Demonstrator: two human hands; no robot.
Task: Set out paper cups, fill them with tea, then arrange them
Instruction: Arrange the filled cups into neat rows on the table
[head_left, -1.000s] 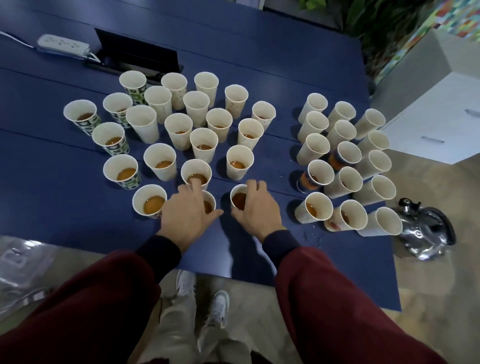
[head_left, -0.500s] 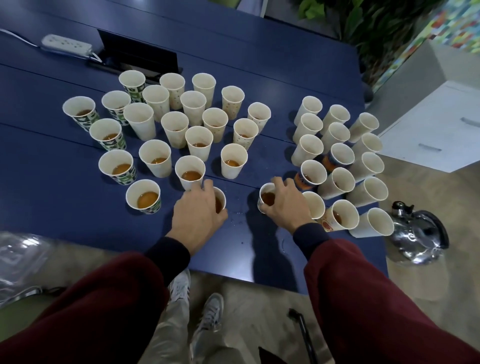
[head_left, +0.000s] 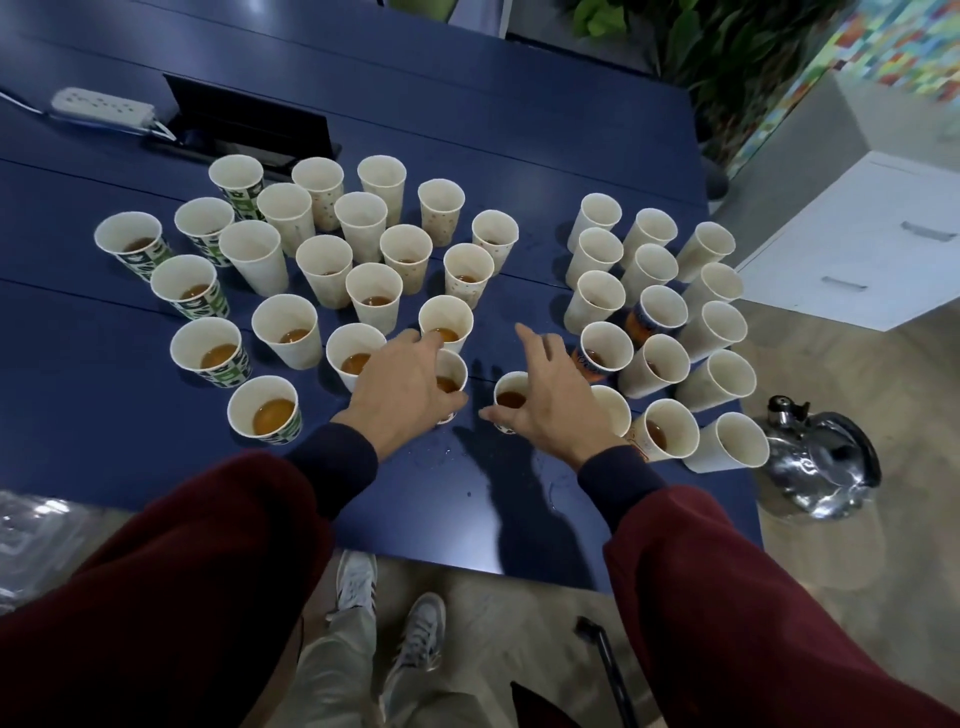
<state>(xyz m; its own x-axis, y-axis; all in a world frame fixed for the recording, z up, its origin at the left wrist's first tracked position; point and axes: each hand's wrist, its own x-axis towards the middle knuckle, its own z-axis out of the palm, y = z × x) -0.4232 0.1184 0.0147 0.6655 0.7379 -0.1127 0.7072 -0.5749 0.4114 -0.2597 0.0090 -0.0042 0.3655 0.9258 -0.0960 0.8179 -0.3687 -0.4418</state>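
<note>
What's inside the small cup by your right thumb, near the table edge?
Brown tea shows inside the cup, well below the rim. The right hand covers the cup's right rim and side, so the rest of the tea surface is hidden.

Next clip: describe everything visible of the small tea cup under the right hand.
The tea cup is a small white paper cup with a hint of print low on its wall. It stands upright on the blue table near the front edge, part-filled with brown tea. The right hand hovers spread over its right side, thumb by the near wall; contact is unclear. It stands apart from the neighbouring cup gripped by the left hand.
</note>
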